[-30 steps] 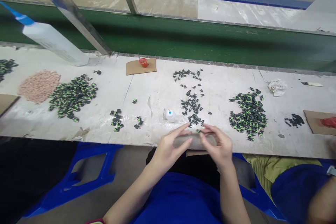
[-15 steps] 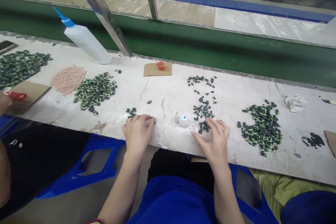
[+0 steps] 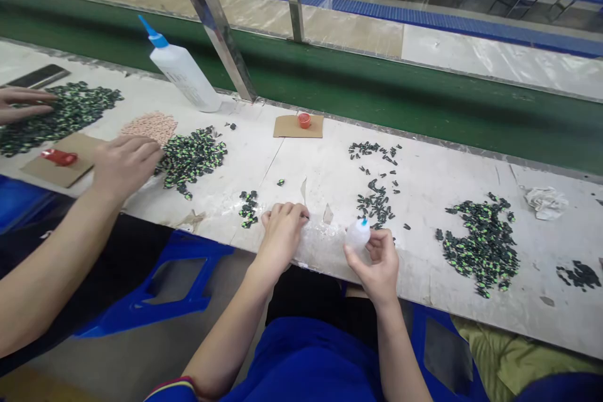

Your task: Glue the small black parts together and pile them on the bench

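Note:
My right hand (image 3: 379,264) is closed around a small white squeeze bottle (image 3: 358,235) with a blue tip, held above the table's near edge. With its fingertips pinched together, my left hand (image 3: 283,229) grips a small dark piece (image 3: 306,217), mostly hidden by the fingers. Left of that hand lies a small cluster of black-and-green pieces (image 3: 248,208), and one more such piece (image 3: 281,182) sits apart behind it. Just behind the bottle, small black pieces (image 3: 374,204) are scattered, with another loose group (image 3: 372,149) farther back.
A large white bottle (image 3: 186,78) with a blue nozzle stands at the back left. Heaps of black-and-green pieces (image 3: 490,245) lie to the right and left (image 3: 195,160). A red cup (image 3: 304,120) rests on cardboard (image 3: 287,128). A co-worker's hand (image 3: 125,163) reaches in from the left.
My right hand has taken hold of the small squeeze bottle and lifted it off the table. My left hand has shifted right. A co-worker's hands have come over the piles at left.

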The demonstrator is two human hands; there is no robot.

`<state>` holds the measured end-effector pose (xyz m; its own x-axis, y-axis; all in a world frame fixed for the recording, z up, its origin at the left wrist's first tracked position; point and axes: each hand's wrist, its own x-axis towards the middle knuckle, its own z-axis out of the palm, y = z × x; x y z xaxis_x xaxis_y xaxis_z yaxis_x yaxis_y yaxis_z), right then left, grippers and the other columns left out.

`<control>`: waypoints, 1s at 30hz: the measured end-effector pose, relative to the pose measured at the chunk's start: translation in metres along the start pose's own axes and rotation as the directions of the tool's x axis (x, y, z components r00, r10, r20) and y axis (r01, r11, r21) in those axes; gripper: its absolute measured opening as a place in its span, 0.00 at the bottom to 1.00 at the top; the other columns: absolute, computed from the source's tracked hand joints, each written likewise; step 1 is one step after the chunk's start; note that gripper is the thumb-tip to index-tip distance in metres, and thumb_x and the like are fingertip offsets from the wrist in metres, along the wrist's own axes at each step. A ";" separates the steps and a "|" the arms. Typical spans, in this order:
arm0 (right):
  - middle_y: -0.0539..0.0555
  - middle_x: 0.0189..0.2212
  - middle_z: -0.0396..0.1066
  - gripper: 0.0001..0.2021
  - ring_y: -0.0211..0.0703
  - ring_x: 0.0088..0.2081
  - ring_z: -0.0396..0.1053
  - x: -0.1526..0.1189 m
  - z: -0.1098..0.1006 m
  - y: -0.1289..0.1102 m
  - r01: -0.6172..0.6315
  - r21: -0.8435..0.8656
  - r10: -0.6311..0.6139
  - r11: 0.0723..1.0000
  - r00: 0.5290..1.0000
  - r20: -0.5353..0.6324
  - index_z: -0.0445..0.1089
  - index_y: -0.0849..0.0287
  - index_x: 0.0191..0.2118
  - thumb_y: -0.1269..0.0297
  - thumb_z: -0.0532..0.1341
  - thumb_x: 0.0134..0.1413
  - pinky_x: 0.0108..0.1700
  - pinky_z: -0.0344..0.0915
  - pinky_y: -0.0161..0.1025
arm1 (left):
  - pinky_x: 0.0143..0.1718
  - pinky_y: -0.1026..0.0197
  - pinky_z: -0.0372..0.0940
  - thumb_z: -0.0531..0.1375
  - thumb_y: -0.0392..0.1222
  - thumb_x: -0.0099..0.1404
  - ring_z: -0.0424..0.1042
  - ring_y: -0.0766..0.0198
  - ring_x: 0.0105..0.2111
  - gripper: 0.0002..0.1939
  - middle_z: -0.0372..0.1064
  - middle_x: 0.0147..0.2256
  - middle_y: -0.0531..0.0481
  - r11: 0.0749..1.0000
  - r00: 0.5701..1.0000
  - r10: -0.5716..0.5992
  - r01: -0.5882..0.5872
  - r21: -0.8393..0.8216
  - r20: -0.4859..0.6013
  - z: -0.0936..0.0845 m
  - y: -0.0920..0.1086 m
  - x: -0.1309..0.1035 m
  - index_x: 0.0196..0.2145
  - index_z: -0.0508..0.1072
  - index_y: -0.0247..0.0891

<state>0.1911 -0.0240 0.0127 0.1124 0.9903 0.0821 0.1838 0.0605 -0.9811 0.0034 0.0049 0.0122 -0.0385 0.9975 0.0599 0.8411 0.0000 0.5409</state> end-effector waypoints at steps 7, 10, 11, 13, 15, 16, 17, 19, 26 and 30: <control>0.53 0.27 0.73 0.15 0.41 0.24 0.67 -0.007 -0.032 0.019 -0.031 0.275 0.090 0.961 0.974 -0.206 0.72 0.59 0.36 0.53 0.60 0.49 0.23 0.61 0.36 | 0.44 0.51 0.55 0.60 0.34 0.63 0.69 0.55 0.43 0.04 0.75 0.36 0.50 0.965 0.972 0.194 -0.165 -0.203 0.131 0.019 0.027 -0.028 0.34 0.73 0.42; 0.51 0.24 0.70 0.14 0.38 0.22 0.64 -0.009 -0.032 0.018 -0.055 0.228 0.113 0.972 0.961 -0.253 0.71 0.59 0.34 0.53 0.59 0.51 0.21 0.59 0.34 | 0.44 0.51 0.60 0.63 0.35 0.61 0.69 0.54 0.44 0.06 0.75 0.38 0.48 0.948 0.975 0.217 -0.200 -0.246 0.042 0.027 0.022 -0.032 0.37 0.75 0.42; 0.50 0.24 0.69 0.13 0.38 0.22 0.64 -0.010 -0.030 0.016 -0.068 0.187 0.116 0.980 0.959 -0.261 0.70 0.59 0.33 0.54 0.61 0.51 0.22 0.60 0.34 | 0.44 0.52 0.61 0.64 0.36 0.61 0.70 0.54 0.44 0.08 0.75 0.38 0.47 0.936 0.973 0.230 -0.215 -0.277 0.021 0.029 0.019 -0.033 0.39 0.75 0.42; 0.48 0.22 0.68 0.11 0.38 0.23 0.64 -0.013 -0.025 0.012 -0.081 0.103 0.108 0.991 0.950 -0.293 0.68 0.59 0.29 0.55 0.62 0.50 0.24 0.61 0.34 | 0.43 0.52 0.64 0.63 0.37 0.61 0.71 0.55 0.43 0.09 0.76 0.38 0.47 0.914 0.969 0.248 -0.235 -0.331 -0.006 0.030 0.015 -0.033 0.40 0.75 0.42; 0.47 0.20 0.65 0.11 0.37 0.22 0.63 -0.016 -0.018 0.009 -0.084 0.053 0.097 0.995 0.938 -0.333 0.66 0.58 0.26 0.56 0.63 0.49 0.24 0.61 0.33 | 0.43 0.52 0.66 0.62 0.37 0.62 0.72 0.56 0.41 0.07 0.77 0.37 0.47 0.905 0.971 0.239 -0.230 -0.358 -0.020 0.030 0.013 -0.033 0.39 0.76 0.42; 0.47 0.19 0.64 0.11 0.37 0.22 0.63 -0.017 -0.016 0.008 -0.086 0.041 0.095 0.995 0.933 -0.347 0.65 0.58 0.26 0.56 0.63 0.48 0.23 0.61 0.33 | 0.43 0.52 0.67 0.61 0.38 0.63 0.73 0.56 0.41 0.06 0.77 0.36 0.47 0.905 0.974 0.228 -0.220 -0.365 -0.023 0.030 0.013 -0.033 0.39 0.76 0.42; 0.46 0.19 0.64 0.12 0.37 0.21 0.62 -0.018 -0.013 0.008 -0.091 0.032 0.096 0.995 0.931 -0.352 0.64 0.58 0.25 0.56 0.63 0.48 0.23 0.60 0.33 | 0.43 0.52 0.67 0.61 0.38 0.63 0.73 0.56 0.40 0.06 0.77 0.36 0.47 0.905 0.976 0.215 -0.207 -0.373 -0.021 0.029 0.013 -0.033 0.38 0.76 0.41; 0.46 0.18 0.63 0.12 0.36 0.21 0.61 -0.019 -0.011 0.010 -0.107 0.024 0.109 0.994 0.936 -0.334 0.64 0.58 0.24 0.56 0.64 0.48 0.22 0.60 0.32 | 0.43 0.53 0.68 0.61 0.38 0.62 0.74 0.57 0.40 0.05 0.77 0.35 0.47 0.906 0.982 0.188 -0.179 -0.384 -0.015 0.028 0.015 -0.033 0.37 0.77 0.41; 0.45 0.18 0.62 0.14 0.35 0.21 0.60 -0.019 -0.011 0.017 -0.127 -0.009 0.118 0.992 0.944 -0.309 0.64 0.58 0.24 0.55 0.64 0.49 0.23 0.59 0.32 | 0.43 0.54 0.70 0.64 0.36 0.59 0.75 0.58 0.38 0.05 0.77 0.34 0.48 0.913 0.987 0.158 -0.150 -0.380 -0.011 0.027 0.017 -0.032 0.35 0.77 0.41; 0.45 0.17 0.61 0.14 0.35 0.20 0.59 -0.018 -0.010 0.017 -0.114 -0.036 0.097 0.993 0.945 -0.313 0.63 0.58 0.23 0.54 0.63 0.49 0.22 0.58 0.32 | 0.43 0.54 0.70 0.64 0.36 0.59 0.75 0.58 0.37 0.05 0.77 0.34 0.48 0.913 0.987 0.157 -0.153 -0.378 -0.022 0.027 0.017 -0.032 0.35 0.78 0.42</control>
<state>0.2022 -0.0422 -0.0032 0.4299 0.9021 0.0369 0.2046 -0.0576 -0.9772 0.0333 -0.0248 -0.0033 0.0820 0.9834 0.1621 0.5698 -0.1797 0.8019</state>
